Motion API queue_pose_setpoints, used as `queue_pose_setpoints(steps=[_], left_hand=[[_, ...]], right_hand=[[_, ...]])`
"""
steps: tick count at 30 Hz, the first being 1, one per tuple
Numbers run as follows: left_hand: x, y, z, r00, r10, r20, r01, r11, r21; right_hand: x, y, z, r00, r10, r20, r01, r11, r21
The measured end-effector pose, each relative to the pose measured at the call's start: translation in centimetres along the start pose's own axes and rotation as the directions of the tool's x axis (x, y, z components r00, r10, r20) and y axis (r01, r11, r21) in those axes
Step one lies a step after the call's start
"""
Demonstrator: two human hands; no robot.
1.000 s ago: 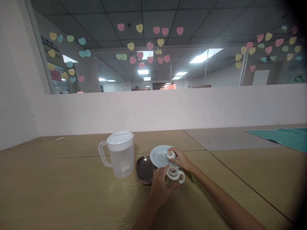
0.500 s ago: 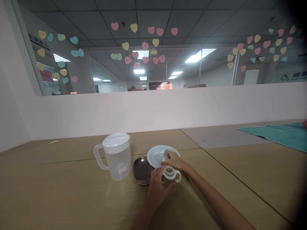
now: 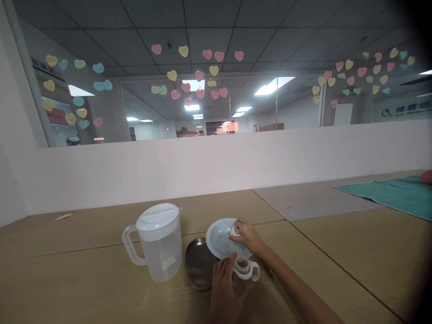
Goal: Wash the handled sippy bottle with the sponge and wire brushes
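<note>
My left hand (image 3: 227,292) is wrapped round a baby bottle (image 3: 242,265) with a white collar and side handles. The bottle stands upright with its mouth uncovered. Over the white bowl (image 3: 216,238), my right hand (image 3: 248,236) pinches a bottle nipple top (image 3: 235,231) with a white ring; the fingers cover much of it. Something clear lies in the bowl, too faint to name. A dark metal tray (image 3: 199,265) sits left of the bottle, its right edge partly behind my left hand.
A lidded translucent pitcher (image 3: 162,247) stands left of the tray, its handle pointing left. A thin pale flat piece (image 3: 63,217) lies at the far left. On the far right is a green cloth (image 3: 398,191). A low wall (image 3: 202,171) with a window above borders the table's back.
My right hand has moved the nipple top slightly away from the bottle, further over the bowl. The view has tilted up a little, so the table things appear lower.
</note>
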State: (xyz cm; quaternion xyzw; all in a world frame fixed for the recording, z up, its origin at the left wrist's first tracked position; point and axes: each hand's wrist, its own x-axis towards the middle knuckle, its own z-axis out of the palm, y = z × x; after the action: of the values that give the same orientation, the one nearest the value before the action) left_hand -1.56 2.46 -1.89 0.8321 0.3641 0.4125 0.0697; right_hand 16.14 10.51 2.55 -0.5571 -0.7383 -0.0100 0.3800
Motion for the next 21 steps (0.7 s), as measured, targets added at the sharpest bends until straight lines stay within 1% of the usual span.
queue_pose_setpoints(steps=[3,5,8,10,13,15,18,21], left_hand=[[0.1,0.5,0.0,0.998,0.04,-0.037,-0.038,0.997,0.06],[0.1,0.9,0.1,0.997,0.058,-0.06,-0.053,0.996,0.07],[0.1,1.4,0.5,0.994,0.026,-0.102,-0.019,0.998,0.063],[0.0,1.6,0.7,0.994,-0.018,-0.111,0.025,0.998,0.062],[0.0,1.6,0.6,0.998,-0.035,-0.045,0.038,0.997,0.061],[0.1,1.7,0.4,0.999,-0.038,0.004,0.038,0.998,0.055],[0.2,1.9,0.2,0.997,-0.061,0.04,0.06,0.998,0.031],[0.5,2.1,0.0,0.997,-0.045,0.064,0.046,0.999,-0.007]], right_hand=[[0.1,0.5,-0.2,0.999,-0.04,0.01,0.04,0.998,-0.042],[0.0,1.0,0.0,0.999,-0.039,0.031,0.041,0.998,-0.053],[-0.3,1.7,0.5,0.997,-0.052,0.062,0.055,0.997,-0.045],[-0.3,1.9,0.7,0.992,-0.105,0.064,0.106,0.994,-0.022],[0.0,1.8,0.4,0.974,-0.212,0.083,0.212,0.977,0.001],[0.3,1.5,-0.1,0.964,-0.239,0.12,0.244,0.969,-0.025],[0.2,1.1,-0.8,0.954,-0.226,0.198,0.252,0.96,-0.121],[-0.3,0.8,-1.4,0.943,-0.169,0.287,0.247,0.933,-0.261]])
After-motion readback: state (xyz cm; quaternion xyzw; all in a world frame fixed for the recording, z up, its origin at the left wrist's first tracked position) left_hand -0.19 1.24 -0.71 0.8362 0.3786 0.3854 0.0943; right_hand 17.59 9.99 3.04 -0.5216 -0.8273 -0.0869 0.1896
